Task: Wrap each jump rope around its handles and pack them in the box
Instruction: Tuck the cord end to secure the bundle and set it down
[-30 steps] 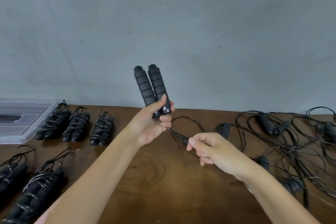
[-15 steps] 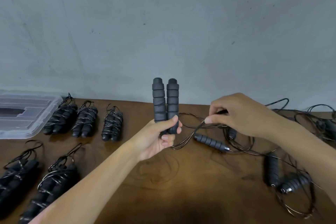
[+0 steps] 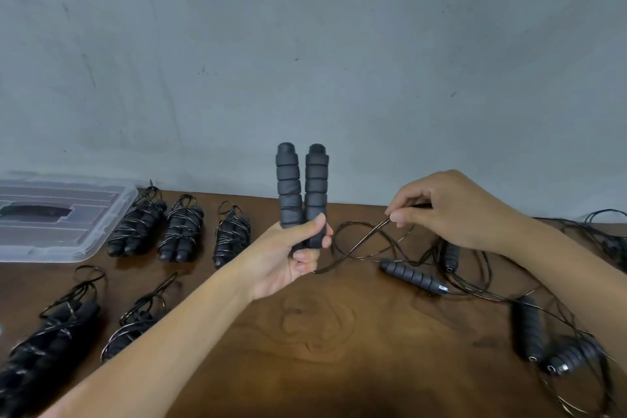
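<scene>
Left hand (image 3: 288,256) grips 2 handles (image 3: 302,193) upright, side by side, above bench (image 3: 339,332) centre, fingers curled round their lower ends. Right hand (image 3: 451,210), at 3 o'clock of them, pinches the rope (image 3: 356,244) between thumb and fingertips. 5 wrapped ropes (image 3: 181,231) lie at 9 o'clock beside 1 clear box (image 3: 101,231). At least 4 loose handles (image 3: 412,276) lie among tangled cord at 4 o'clock.

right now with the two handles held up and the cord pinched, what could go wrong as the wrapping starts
1. The cord pinched by the right hand loops over the table near a loose handle and the tangled ropes; pulling may drag or snag them.
2. The left hand grips only the bottom of the paired handles, so they might splay or twist under cord tension.
</scene>
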Action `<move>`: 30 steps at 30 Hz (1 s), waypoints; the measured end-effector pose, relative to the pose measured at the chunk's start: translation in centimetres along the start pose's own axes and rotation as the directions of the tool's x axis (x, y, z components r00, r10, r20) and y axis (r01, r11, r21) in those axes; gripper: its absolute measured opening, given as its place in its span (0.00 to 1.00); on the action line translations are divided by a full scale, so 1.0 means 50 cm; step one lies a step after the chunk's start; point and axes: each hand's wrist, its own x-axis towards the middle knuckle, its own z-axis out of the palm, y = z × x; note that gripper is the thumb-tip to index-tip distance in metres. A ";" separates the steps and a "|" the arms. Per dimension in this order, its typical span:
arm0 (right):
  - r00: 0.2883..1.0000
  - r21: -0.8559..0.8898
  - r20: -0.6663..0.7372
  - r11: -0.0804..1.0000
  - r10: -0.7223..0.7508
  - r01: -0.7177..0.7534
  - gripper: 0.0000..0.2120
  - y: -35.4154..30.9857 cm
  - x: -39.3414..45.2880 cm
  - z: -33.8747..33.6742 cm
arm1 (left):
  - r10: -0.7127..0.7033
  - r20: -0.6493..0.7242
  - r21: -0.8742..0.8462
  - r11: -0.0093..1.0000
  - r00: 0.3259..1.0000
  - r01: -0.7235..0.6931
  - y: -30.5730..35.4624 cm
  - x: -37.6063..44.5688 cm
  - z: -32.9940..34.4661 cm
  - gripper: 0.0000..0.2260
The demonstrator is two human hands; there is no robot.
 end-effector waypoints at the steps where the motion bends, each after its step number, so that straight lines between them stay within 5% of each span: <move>1: 0.999 -0.042 -0.029 0.999 -0.014 0.013 0.04 -0.012 0.007 -0.002 | -0.018 0.009 0.017 1.000 1.000 0.018 -0.007 0.001 0.007 0.11; 8: 0.987 -0.401 -0.053 0.908 -0.152 0.118 0.11 -0.084 0.044 -0.011 | -0.107 0.086 0.023 0.994 0.991 0.105 -0.062 0.017 0.065 0.21; 16: 0.945 -0.566 0.203 0.757 -0.258 0.328 0.13 -0.157 0.052 0.013 | -0.247 0.134 0.291 0.936 0.960 0.200 -0.073 0.012 0.126 0.35; 24: 0.885 -0.595 0.355 0.658 -0.300 0.461 0.14 -0.178 0.086 0.038 | -0.403 0.122 0.494 0.817 0.907 0.296 -0.058 0.006 0.166 0.25; 30: 0.897 -0.408 0.401 0.840 -0.185 0.356 0.15 -0.150 0.111 0.042 | -0.378 0.164 0.643 0.741 0.911 0.192 -0.047 -0.019 0.160 0.06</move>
